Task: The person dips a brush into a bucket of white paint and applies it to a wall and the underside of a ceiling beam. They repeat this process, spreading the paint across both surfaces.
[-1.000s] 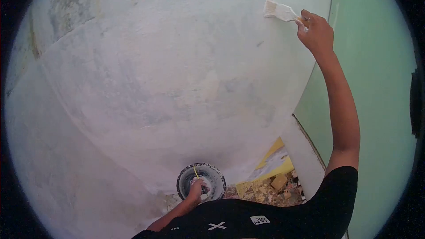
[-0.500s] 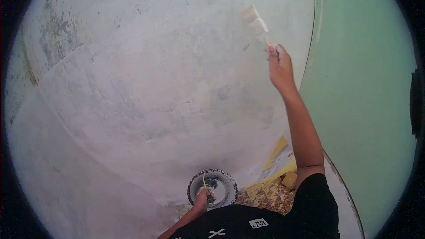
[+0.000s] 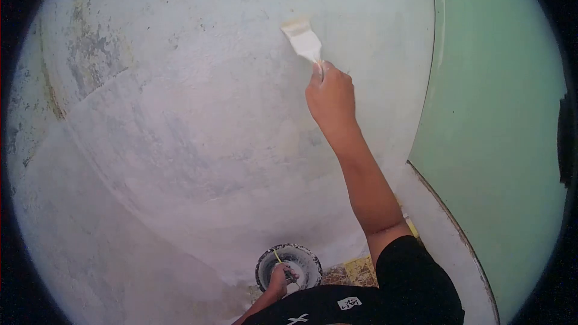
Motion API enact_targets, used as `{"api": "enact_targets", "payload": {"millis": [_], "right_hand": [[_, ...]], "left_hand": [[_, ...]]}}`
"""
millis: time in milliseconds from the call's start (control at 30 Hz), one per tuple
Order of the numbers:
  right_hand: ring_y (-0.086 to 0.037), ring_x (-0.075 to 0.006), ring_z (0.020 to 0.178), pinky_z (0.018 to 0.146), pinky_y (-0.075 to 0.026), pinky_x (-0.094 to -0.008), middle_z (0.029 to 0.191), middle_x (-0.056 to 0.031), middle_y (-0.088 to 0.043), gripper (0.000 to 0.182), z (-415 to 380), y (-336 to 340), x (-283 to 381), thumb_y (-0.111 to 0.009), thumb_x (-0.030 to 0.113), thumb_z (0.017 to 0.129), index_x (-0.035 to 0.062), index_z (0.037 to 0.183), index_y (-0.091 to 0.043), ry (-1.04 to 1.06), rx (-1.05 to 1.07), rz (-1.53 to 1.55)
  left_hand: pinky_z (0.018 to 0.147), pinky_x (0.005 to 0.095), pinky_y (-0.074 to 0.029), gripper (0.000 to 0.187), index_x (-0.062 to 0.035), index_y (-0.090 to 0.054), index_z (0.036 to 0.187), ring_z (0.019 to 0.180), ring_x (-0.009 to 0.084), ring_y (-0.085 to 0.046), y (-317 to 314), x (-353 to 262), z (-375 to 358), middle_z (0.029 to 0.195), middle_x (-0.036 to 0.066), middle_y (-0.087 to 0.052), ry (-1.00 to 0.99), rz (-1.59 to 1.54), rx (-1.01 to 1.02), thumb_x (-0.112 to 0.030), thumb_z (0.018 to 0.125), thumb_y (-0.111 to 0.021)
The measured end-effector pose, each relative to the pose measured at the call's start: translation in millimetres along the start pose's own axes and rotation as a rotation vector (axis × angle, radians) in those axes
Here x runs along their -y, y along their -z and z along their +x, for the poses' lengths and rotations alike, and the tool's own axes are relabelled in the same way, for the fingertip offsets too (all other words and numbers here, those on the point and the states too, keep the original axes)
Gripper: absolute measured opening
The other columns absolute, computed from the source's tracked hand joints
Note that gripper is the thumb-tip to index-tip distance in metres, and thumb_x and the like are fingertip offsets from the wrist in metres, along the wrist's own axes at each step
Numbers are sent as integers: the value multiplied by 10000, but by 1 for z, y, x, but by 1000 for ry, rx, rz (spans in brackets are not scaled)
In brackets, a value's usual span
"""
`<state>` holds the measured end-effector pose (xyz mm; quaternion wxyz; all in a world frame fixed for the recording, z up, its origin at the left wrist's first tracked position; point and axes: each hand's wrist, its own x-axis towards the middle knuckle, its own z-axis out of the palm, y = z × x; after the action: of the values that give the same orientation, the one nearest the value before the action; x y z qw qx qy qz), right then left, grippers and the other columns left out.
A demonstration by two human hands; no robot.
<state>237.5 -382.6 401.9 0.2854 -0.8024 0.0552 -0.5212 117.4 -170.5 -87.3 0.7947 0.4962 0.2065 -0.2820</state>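
A wide flat paintbrush [image 3: 303, 40] with pale bristles and a white-coated body is against the whitish wall [image 3: 241, 114]. My right hand [image 3: 331, 87] is closed around its handle, with the arm stretched up and forward. Low in the view, my left hand [image 3: 283, 280] is closed on the thin yellow handle [image 3: 277, 256] of a paint-spattered bucket [image 3: 313, 268]. White and grey paint shows inside the bucket.
A green wall surface [image 3: 494, 114] stands at the right, with a white ledge [image 3: 442, 222] running along its lower edge. Below is a brown and yellow patterned floor [image 3: 355, 272]. Patches of dark, worn paint [image 3: 93, 54] mark the wall's upper left.
My right hand and the brush have moved left across the wall, and the brush has turned so its bristles point more upward. The bucket and my left hand sit slightly lower in view.
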Motion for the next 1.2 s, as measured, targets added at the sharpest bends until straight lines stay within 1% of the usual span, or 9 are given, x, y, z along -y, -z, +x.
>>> {"api": "enact_targets", "payload": {"millis": [100,200,333,500,733,833,967,1033,1200], "right_hand": [[-660,-426,772,713,-516,-503,792,-259,-662,277,-13,38,12,-516,186,958,-47,883,-646,-45,121,-194],[-665,-432,780,712,-523,-498,810,-256,-671,274,-12,67,14,-524,190,950,-33,867,-658,8,8,-222],[-666,-438,786,713,-526,-506,822,-258,-676,275,24,51,4,-537,197,936,-38,868,-663,-16,-70,-145],[-672,-430,789,715,-538,-496,804,-250,-677,256,32,44,-13,-556,195,914,-31,882,-673,-26,113,-291],[-673,-412,815,745,-534,-489,845,-242,-683,255,55,14,-44,-553,212,909,-8,902,-681,-11,52,-307],[-673,-405,833,762,-531,-490,864,-240,-685,258,55,22,-52,-550,221,912,1,931,-682,-60,126,-269],[-627,-465,863,781,-503,-504,902,-277,-663,296,69,30,-63,-552,260,928,-8,962,-674,-43,37,-127],[-658,-419,860,781,-520,-498,906,-253,-678,290,76,15,-82,-566,241,914,-23,965,-674,-122,133,-206],[-658,-427,810,755,-519,-501,873,-247,-680,303,62,86,-46,-540,255,932,-22,935,-663,18,182,-291]], "left_hand": [[706,439,-561,203,-39,-480,1016,672,266,-605,-4,-3,-7,745,113,-554,-12,14,-15,-191,881,-486],[703,441,-563,203,-35,-475,1009,672,268,-604,3,-1,-7,743,114,-554,-15,18,25,-167,856,-495],[709,444,-564,210,-42,-480,1020,670,273,-602,-1,-6,-10,736,113,-555,-5,-11,-6,-152,841,-486],[714,445,-560,232,-52,-489,1047,671,268,-602,4,-7,-1,747,112,-556,-45,31,-2,-176,852,-473],[706,432,-555,247,-49,-490,1060,672,270,-612,13,-4,11,754,119,-563,-23,33,24,-192,860,-466],[703,427,-558,245,-47,-487,1057,678,271,-616,8,-7,8,753,118,-560,-24,73,7,-208,873,-479],[704,421,-562,248,-41,-489,1057,679,277,-618,11,-1,15,744,119,-559,-66,7,75,-235,901,-490],[702,424,-563,244,-43,-492,1054,675,277,-615,12,1,17,742,118,-559,-40,19,60,-236,905,-491],[683,444,-562,200,-65,-492,1016,658,261,-601,5,4,13,719,103,-537,-37,28,-8,-233,907,-505]]}}
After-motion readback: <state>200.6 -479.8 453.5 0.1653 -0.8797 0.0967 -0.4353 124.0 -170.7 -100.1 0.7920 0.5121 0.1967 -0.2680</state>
